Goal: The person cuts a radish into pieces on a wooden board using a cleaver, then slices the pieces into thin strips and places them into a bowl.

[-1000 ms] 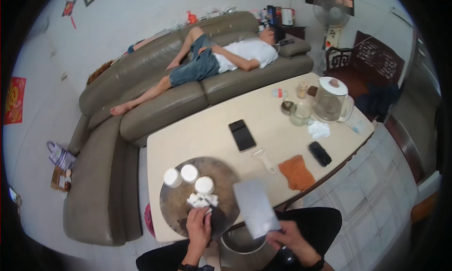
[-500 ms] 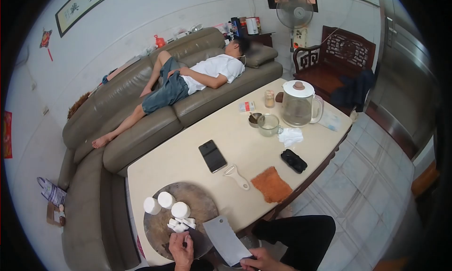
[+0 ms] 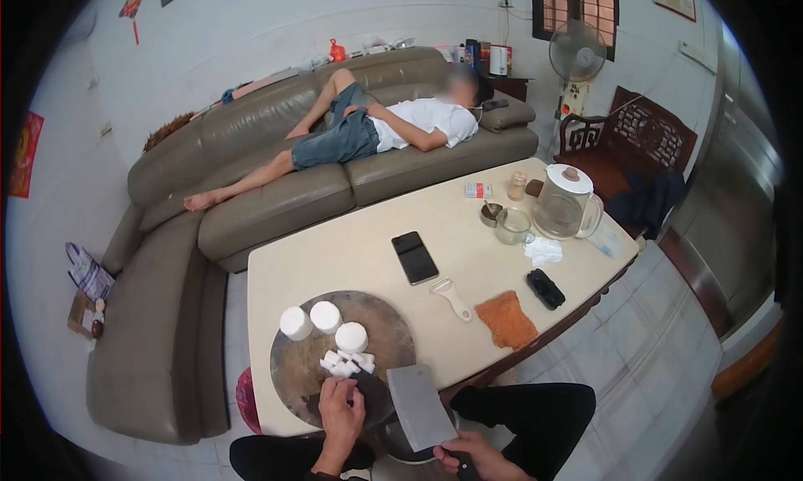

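Note:
My right hand [image 3: 478,457] grips the dark handle of a cleaver [image 3: 421,407]. Its broad grey blade points up and away from me, beside the right edge of a round wooden chopping board [image 3: 293,389]. Over the near part of the board is my left hand [image 3: 340,410], its fingers bent together; anything in them is hidden. Just beyond its fingertips lie several small white cut pieces [image 3: 345,364]. Behind these stand three thick white rounds [image 3: 351,337]. A dark patch, perhaps a shadow, shows on the board between hand and blade.
On the cream table [image 3: 335,268] lie a phone [image 3: 415,258], a peeler [image 3: 452,299], an orange cloth [image 3: 506,319] and a black object [image 3: 545,289]. Farther off are a glass cup [image 3: 513,227] and a lidded jug [image 3: 562,205]. A person [image 3: 401,130] lies on the sofa [image 3: 276,201].
The camera view has shifted, so the table and sofa appear farther right. The cleaver stays in my right hand, and my left hand remains by the white pieces.

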The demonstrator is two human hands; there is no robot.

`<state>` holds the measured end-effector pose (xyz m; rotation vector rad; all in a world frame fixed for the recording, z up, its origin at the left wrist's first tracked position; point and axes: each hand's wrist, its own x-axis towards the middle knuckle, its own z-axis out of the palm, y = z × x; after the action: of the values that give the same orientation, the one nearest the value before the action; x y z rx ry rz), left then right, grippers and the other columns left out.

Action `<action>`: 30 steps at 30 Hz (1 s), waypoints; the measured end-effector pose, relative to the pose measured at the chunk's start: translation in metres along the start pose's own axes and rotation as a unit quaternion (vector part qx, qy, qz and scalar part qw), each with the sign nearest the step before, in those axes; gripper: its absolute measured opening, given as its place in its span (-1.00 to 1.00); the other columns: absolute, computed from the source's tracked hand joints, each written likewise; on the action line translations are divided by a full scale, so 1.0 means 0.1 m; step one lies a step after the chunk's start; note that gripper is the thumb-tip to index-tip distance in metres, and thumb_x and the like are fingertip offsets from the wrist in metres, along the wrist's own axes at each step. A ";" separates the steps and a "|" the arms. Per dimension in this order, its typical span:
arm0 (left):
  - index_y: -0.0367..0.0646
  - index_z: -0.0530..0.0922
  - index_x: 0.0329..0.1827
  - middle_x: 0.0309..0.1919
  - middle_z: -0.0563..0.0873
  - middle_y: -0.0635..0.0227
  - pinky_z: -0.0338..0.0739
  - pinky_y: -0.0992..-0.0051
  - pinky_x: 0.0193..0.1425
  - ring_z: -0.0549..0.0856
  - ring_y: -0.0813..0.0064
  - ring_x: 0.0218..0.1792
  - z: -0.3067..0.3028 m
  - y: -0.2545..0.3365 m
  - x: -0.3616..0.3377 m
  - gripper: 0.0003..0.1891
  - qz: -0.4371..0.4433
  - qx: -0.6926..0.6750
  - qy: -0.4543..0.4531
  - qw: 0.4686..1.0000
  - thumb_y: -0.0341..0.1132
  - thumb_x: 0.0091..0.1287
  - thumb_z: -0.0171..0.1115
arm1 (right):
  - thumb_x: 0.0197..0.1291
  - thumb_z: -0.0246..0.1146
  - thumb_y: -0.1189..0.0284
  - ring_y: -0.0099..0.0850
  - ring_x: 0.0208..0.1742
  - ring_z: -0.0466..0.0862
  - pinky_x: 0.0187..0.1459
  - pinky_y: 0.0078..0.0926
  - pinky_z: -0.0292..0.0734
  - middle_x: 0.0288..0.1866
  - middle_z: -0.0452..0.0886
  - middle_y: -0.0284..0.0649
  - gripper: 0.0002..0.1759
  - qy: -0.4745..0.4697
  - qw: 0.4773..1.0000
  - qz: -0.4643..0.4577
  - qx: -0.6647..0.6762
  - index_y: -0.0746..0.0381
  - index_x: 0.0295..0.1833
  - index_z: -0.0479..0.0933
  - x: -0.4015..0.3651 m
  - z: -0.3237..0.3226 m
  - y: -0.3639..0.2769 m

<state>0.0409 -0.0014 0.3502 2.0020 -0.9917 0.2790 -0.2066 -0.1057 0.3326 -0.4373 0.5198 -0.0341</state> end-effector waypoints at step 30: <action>-0.30 0.65 -0.22 -0.23 0.62 0.09 0.54 0.31 -0.11 0.64 0.13 -0.21 -0.02 0.06 0.00 -0.82 -0.053 0.021 -0.045 0.997 -0.60 0.10 0.23 | 0.49 -0.09 -0.04 -0.54 -0.63 0.28 -0.58 -0.55 0.19 -0.45 0.46 -0.27 -0.43 -0.117 0.970 0.122 0.172 0.29 -0.03 0.49 -0.13 -0.24 -0.19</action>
<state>0.0373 -0.0016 0.3549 2.1122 -0.9377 0.1546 -0.2284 -0.1306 0.3282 -0.0334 0.3227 0.1607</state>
